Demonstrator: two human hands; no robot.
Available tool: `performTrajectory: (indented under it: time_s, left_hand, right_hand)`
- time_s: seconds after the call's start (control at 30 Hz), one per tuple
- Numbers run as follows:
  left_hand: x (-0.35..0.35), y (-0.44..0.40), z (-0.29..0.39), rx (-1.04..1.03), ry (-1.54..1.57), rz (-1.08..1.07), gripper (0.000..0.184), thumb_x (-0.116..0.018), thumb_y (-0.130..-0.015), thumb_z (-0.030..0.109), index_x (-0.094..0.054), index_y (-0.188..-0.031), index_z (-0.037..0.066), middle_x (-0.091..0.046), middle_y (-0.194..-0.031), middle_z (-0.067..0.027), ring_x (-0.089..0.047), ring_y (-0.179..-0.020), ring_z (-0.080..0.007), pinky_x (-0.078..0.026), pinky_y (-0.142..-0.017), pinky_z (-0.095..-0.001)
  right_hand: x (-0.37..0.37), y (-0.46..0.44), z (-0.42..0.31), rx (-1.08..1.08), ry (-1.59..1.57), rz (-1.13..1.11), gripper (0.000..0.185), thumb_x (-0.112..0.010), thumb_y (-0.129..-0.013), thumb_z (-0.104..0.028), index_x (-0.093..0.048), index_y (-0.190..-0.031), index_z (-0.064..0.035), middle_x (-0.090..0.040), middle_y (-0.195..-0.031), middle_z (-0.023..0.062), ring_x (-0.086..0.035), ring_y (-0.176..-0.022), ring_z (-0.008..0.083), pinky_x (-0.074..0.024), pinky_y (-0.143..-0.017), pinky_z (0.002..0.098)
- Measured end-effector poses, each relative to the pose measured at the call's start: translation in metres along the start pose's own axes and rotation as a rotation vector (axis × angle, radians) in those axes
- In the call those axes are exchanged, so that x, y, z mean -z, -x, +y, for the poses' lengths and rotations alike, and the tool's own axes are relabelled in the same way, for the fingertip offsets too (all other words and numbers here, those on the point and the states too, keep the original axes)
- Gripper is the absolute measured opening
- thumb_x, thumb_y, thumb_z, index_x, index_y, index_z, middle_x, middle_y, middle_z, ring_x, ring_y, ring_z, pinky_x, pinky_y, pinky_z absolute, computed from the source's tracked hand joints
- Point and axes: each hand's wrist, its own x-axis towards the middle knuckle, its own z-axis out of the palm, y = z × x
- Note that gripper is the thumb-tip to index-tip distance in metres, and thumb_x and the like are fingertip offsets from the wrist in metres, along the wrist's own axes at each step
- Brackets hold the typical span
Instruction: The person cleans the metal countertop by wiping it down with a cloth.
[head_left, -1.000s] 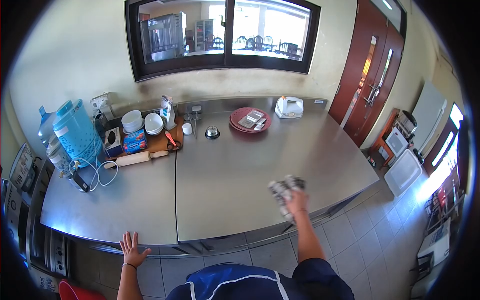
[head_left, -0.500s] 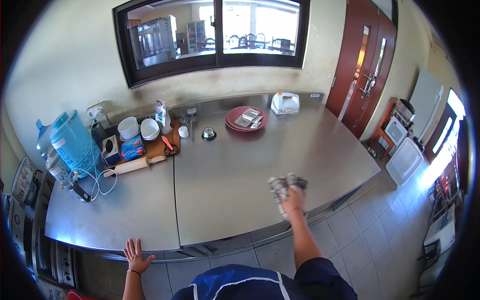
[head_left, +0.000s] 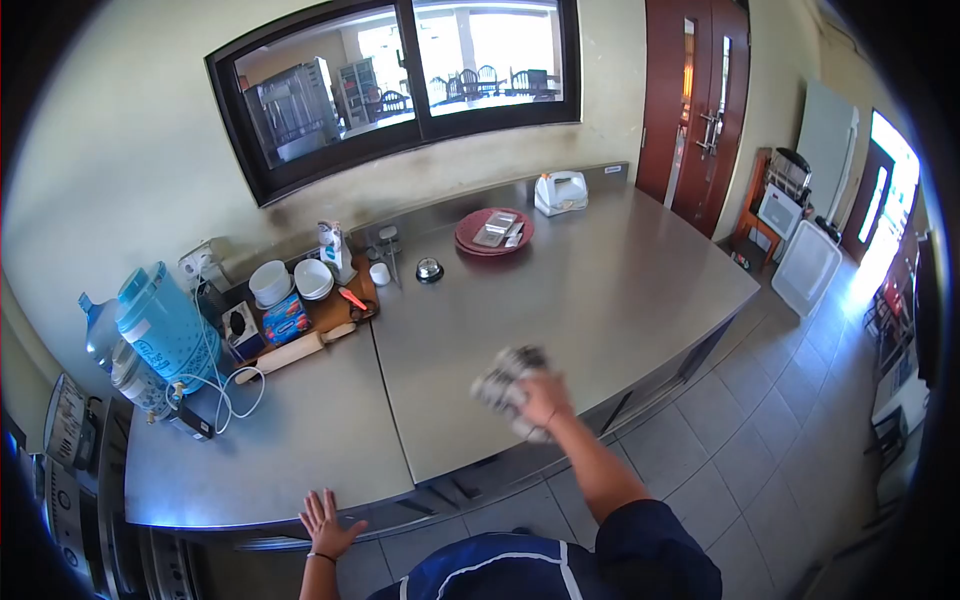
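Note:
My right hand [head_left: 542, 398] presses a checked grey-and-white cloth [head_left: 503, 385] onto the steel tabletop [head_left: 600, 300], near its front edge. The cloth is bunched under my fingers and slightly smeared by motion. Farther left, my left hand [head_left: 328, 524] rests with fingers spread at the front edge of the table, holding nothing.
Along the back stand a blue water dispenser [head_left: 165, 315], white bowls [head_left: 270, 283], a rolling pin [head_left: 290, 352], a service bell [head_left: 429, 270], a red woven tray [head_left: 467, 238] with small scales, and a white hand mixer [head_left: 561, 193]. Red double doors [head_left: 695, 110] are at the right.
My right hand has slid left across the tabletop with the cloth. My left hand stays spread at the table's edge. The camera view has turned and tilted.

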Motion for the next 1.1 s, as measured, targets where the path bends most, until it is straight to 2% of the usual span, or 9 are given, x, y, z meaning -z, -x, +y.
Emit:
performTrajectory:
  time_s: [0.03, 0.1, 0.2, 0.27, 0.3, 0.43, 0.5, 0.77, 1.1]
  left_hand:
    - [-0.001, 0.0, 0.0, -0.009, 0.007, -0.001, 0.124, -0.069, -0.067, 0.072, -0.006, -0.156, 0.012, 0.003, -0.159, -0.0279, 0.01, -0.148, -0.0407, 0.005, -0.115, -0.0584]
    - [-0.001, 0.001, 0.0, -0.018, 0.016, 0.002, 0.126, -0.07, -0.066, 0.073, -0.006, -0.156, 0.011, 0.003, -0.159, -0.0286, 0.01, -0.148, -0.0411, 0.006, -0.115, -0.0586]
    - [0.0, 0.0, 0.0, -0.03, -0.002, -0.003, 0.127, -0.071, -0.065, 0.072, -0.005, -0.156, 0.012, 0.002, -0.159, -0.0285, 0.009, -0.148, -0.0412, 0.006, -0.115, -0.0582]
    - [0.001, 0.0, 0.0, -0.036, -0.017, -0.002, 0.128, -0.071, -0.065, 0.072, -0.005, -0.156, 0.012, 0.002, -0.159, -0.0284, 0.008, -0.148, -0.0415, 0.005, -0.115, -0.0585]
    - [0.001, 0.0, 0.0, -0.042, -0.025, 0.0, 0.128, -0.072, -0.064, 0.071, -0.005, -0.156, 0.012, 0.002, -0.159, -0.0283, 0.007, -0.148, -0.0417, 0.004, -0.115, -0.0586]
    - [-0.002, 0.001, -0.002, -0.061, 0.012, 0.047, 0.121, -0.071, -0.068, 0.067, -0.008, -0.156, 0.013, -0.002, -0.159, -0.0276, 0.002, -0.148, -0.0418, 0.003, -0.115, -0.0596]
    - [-0.006, -0.002, -0.005, -0.061, 0.046, 0.08, 0.116, -0.07, -0.071, 0.065, -0.011, -0.156, 0.014, -0.004, -0.159, -0.0273, 0.0, -0.148, -0.0418, 0.002, -0.115, -0.0606]
    - [0.006, -0.007, 0.075, -0.238, 0.109, 0.221, 0.096, -0.072, -0.079, 0.046, -0.019, -0.155, 0.02, -0.002, -0.161, -0.0203, -0.003, -0.149, -0.0376, 0.003, -0.113, -0.0642]
    - [-0.008, -0.039, 0.203, -0.397, 0.107, 0.278, 0.09, -0.07, -0.083, 0.043, -0.02, -0.155, 0.021, 0.0, -0.161, -0.0196, -0.003, -0.149, -0.0375, 0.0, -0.115, -0.0617]
  right_hand:
    - [0.004, -0.005, 0.015, -0.175, 0.01, 0.012, 0.04, -0.071, -0.078, -0.038, -0.069, -0.112, -0.0178, -0.063, -0.117, 0.0104, -0.051, -0.121, 0.0289, -0.0314, -0.107, 0.0531]
    - [-0.022, -0.005, 0.037, -0.298, 0.112, 0.462, 0.036, -0.07, -0.078, -0.04, -0.071, -0.104, -0.0144, -0.064, -0.11, 0.0115, -0.052, -0.116, 0.0302, -0.0329, -0.105, 0.0516]
    - [-0.019, 0.011, -0.019, -0.142, 0.034, 0.139, 0.029, -0.071, -0.078, -0.033, -0.07, -0.098, -0.0115, -0.059, -0.112, 0.0163, -0.053, -0.109, 0.0339, -0.0422, -0.095, 0.0443]
    - [-0.058, 0.037, -0.057, 0.126, -0.03, 0.277, 0.033, -0.072, -0.072, -0.026, -0.072, -0.103, -0.0177, -0.061, -0.105, 0.0151, -0.055, -0.102, 0.0358, -0.0456, -0.092, 0.0458]
    - [-0.043, 0.059, -0.092, 0.168, -0.089, 0.143, 0.035, -0.072, -0.071, -0.025, -0.072, -0.106, -0.0204, -0.06, -0.106, 0.0153, -0.055, -0.104, 0.0361, -0.0469, -0.091, 0.0452]
    - [-0.07, 0.115, -0.125, 0.573, -0.266, 0.121, 0.049, -0.072, -0.069, -0.01, -0.068, -0.116, -0.0175, -0.057, -0.118, 0.016, -0.054, -0.114, 0.0345, -0.0447, -0.099, 0.0432]
    - [-0.052, 0.137, -0.124, 0.437, -0.335, 0.019, 0.051, -0.074, -0.069, -0.012, -0.066, -0.119, -0.0159, -0.058, -0.121, 0.0176, -0.056, -0.112, 0.0353, -0.0463, -0.098, 0.0422]
    - [0.041, 0.144, -0.036, -0.154, -0.545, 0.366, 0.043, -0.077, -0.079, -0.023, -0.064, -0.119, -0.012, -0.059, -0.115, 0.0176, -0.06, -0.106, 0.0362, -0.0499, -0.09, 0.0413]
    - [0.127, 0.104, 0.017, 0.029, -0.486, 0.499, 0.047, -0.078, -0.076, -0.014, -0.064, -0.121, -0.017, -0.057, -0.123, 0.0147, -0.06, -0.108, 0.0358, -0.0521, -0.089, 0.0403]
